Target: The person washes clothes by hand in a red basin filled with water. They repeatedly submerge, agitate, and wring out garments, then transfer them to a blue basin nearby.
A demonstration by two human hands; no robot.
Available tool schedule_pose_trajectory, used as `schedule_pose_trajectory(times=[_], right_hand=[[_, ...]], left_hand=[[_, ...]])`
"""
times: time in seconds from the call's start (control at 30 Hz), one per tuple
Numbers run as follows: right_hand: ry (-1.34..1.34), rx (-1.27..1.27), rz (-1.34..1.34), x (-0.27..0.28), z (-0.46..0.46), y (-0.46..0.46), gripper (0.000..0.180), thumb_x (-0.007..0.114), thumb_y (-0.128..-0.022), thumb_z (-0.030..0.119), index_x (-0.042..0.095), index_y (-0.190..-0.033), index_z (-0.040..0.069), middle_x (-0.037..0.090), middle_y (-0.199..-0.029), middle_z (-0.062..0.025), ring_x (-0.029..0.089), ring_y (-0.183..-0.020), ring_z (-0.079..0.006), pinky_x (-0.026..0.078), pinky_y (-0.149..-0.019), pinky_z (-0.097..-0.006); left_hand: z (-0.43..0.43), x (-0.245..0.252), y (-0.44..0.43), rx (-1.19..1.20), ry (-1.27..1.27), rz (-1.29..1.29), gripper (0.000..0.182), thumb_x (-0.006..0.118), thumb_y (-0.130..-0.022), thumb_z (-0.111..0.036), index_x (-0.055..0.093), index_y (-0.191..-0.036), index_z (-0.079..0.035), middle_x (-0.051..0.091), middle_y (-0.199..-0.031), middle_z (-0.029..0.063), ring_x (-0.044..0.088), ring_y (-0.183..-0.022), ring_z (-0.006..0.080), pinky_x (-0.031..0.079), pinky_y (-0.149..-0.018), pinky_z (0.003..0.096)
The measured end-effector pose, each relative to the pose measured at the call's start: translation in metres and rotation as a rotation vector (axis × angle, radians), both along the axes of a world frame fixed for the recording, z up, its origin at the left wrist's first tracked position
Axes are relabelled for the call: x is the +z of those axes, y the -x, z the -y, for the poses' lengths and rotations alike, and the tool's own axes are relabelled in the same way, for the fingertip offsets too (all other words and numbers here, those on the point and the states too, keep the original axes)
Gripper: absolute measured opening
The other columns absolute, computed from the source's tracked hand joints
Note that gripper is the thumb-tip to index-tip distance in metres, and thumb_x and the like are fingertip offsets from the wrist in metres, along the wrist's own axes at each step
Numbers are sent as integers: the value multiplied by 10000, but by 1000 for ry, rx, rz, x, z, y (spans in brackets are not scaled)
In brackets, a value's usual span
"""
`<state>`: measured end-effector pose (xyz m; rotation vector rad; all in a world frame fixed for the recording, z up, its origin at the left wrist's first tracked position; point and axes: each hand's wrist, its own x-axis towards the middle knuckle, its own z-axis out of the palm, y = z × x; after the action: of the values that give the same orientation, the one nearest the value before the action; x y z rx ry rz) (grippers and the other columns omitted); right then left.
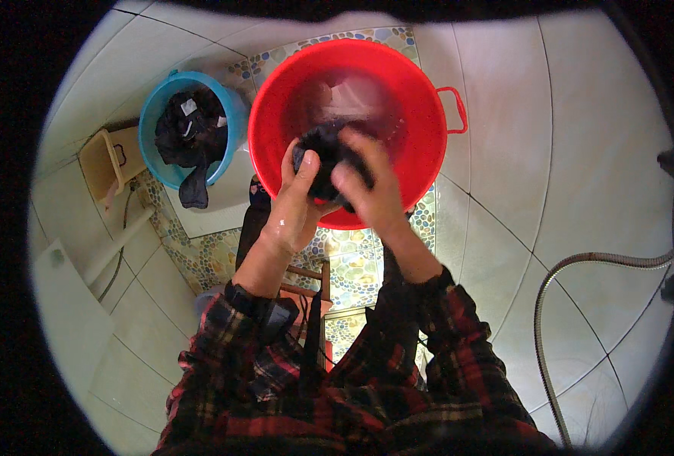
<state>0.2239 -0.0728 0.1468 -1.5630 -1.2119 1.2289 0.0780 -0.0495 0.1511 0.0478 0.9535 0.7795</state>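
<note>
A bundled black cloth (327,157) is between my hands, above the near half of a round red plastic tub (422,165). My left hand (297,194) grips the bundle from the left, thumb on top. On the right side, my right hand (374,185) is blurred, its fingers curled against the dark cloth. Inside the tub lies murky water (385,102), with something pale showing in its far part. Wet drops glint on my left wrist.
Dark clothes (191,128) fill a blue bucket (150,154) at the left, one piece hanging over its rim. A beige plastic bin (100,165) stands beyond it. Tiled walls close in both sides; a metal shower hose (539,319) hangs at right. A wooden stool (325,279) is below my arms.
</note>
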Motion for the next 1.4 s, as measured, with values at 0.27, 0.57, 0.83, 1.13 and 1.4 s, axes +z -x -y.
schedule_pose_trajectory(times=[0.27,0.57,0.83,1.13,1.4], right_hand=[[347,-312,-424,-34,75,-25,375,481,-975,324,538,-1234,59,479,-1383,-126,470,-1253,-233,333,-1070,-429],[1027,-163,-1112,-46,30,-38,580,550,-917,502,519,-1293,61,620,-1182,-115,620,-1021,-250,505,-894,-397],[694,139,-567,24,18,-50,509,744,-752,235,579,-1185,24,652,-1094,-83,610,-1010,-222,471,-911,-377],[919,327,-295,15,54,-40,749,782,-683,217,469,-1341,41,582,-1267,-99,534,-1165,-231,385,-1035,-375],[129,157,28,15,15,-29,751,735,-669,161,456,-1364,104,488,-1313,-193,498,-1180,-344,394,-1016,-432]], left_hand=[[27,-18,-8,-274,-232,-485,630,688,-729,26,456,-1303,-89,587,-1112,85,593,-975,162,496,-848,291],[68,32,-17,-1040,-1271,-918,496,691,-669,2,630,-1133,-160,497,-1307,124,420,-1262,348,351,-1069,406],[33,-32,31,-269,224,-102,522,480,-937,-553,575,-1097,-65,605,-1199,187,604,-1042,249,456,-961,442],[-21,-28,14,11,121,343,572,555,-900,-447,494,-1305,-47,606,-1203,182,609,-1067,319,459,-972,474],[-19,-46,-6,91,171,33,360,622,-908,-336,602,-1113,-41,679,-999,105,667,-892,244,545,-827,379]])
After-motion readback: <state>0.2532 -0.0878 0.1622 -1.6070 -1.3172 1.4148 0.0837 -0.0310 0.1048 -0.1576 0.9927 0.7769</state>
